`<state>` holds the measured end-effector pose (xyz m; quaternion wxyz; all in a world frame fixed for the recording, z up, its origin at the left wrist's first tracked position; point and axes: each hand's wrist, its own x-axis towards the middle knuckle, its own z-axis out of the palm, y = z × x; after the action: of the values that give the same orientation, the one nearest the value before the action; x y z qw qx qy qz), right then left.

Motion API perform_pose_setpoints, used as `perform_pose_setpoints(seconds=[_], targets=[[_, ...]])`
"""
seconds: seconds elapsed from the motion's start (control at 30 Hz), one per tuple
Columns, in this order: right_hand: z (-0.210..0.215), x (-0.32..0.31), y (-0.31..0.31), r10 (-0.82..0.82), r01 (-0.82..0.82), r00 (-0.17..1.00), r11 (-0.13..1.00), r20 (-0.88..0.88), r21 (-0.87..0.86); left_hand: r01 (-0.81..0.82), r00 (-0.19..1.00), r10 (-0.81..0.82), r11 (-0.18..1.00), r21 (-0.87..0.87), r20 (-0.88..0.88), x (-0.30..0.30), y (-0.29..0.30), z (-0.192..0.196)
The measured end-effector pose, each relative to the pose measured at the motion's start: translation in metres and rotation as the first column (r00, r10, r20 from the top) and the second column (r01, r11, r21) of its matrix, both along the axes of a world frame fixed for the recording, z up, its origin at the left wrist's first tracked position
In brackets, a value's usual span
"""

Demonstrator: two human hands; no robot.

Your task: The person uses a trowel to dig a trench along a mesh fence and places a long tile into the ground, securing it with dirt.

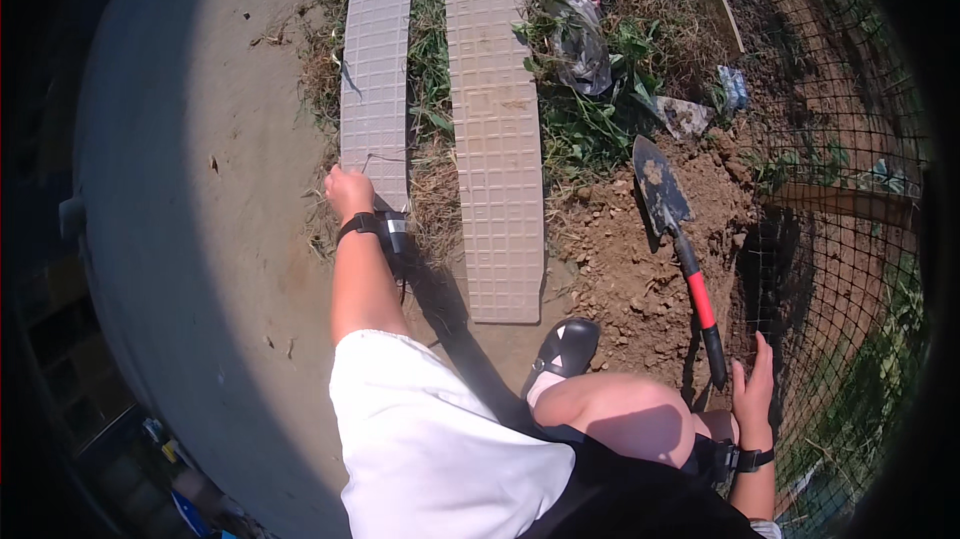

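Observation:
My left hand [349, 191] reaches forward to the near end of a pale grid-patterned plank [376, 89]. Its fingers are curled closed at the plank's left edge. A thin dark stalk or shadow line shows just past the fingertips; what the fingers grip is hidden. Low on the right, my right hand [754, 389] is held with its fingers stretched out and nothing in it. Close beside it is the black end of the handle of a garden trowel [703, 299], which has a red band and a soil-smeared dark blade pointing away from me over loose soil.
A second grid-patterned plank [497, 159] lies right of the first, with grass between them. Crumpled clear plastic [580, 24] sits in weeds beyond the soil [625, 264]. Black mesh netting [840, 269] runs along the right, and grey concrete [230, 239] spreads left. My black shoe [565, 347] stands near the plank.

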<state>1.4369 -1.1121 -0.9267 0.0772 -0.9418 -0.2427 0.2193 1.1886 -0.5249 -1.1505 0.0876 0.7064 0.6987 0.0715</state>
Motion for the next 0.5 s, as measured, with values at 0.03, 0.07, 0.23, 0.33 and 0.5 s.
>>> perform_pose_setpoints(seconds=[0.03, 0.07, 0.23, 0.33, 0.5], targets=[[0.002, 0.001, -0.002, -0.01, 0.009, 1.0, 1.0, -0.002, -0.005, -0.121, 0.992, 0.129, 0.945, -0.305, 0.007, -0.014, 0.018, -0.003], [0.003, 0.003, -0.003, 0.004, -0.004, 1.0, 0.999, -0.006, -0.044, -0.016, 0.999, 0.029, 0.966, -0.259, 0.045, -0.026, 0.027, -0.008], [0.007, 0.008, -0.008, 0.058, -0.057, 0.998, 0.996, 0.02, -0.071, 0.204, 0.977, -0.179, 0.945, -0.256, 0.116, -0.043, 0.044, -0.029], [0.007, 0.011, -0.008, 0.02, -0.022, 0.999, 0.996, -0.025, -0.085, 0.109, 0.966, -0.07, 0.983, -0.146, 0.248, -0.033, 0.042, -0.026], [0.005, 0.013, -0.011, 0.049, -0.049, 0.999, 0.998, 0.007, -0.04, 0.119, 0.942, 0.077, 0.833, -0.541, 0.327, -0.016, 0.034, 0.005]])
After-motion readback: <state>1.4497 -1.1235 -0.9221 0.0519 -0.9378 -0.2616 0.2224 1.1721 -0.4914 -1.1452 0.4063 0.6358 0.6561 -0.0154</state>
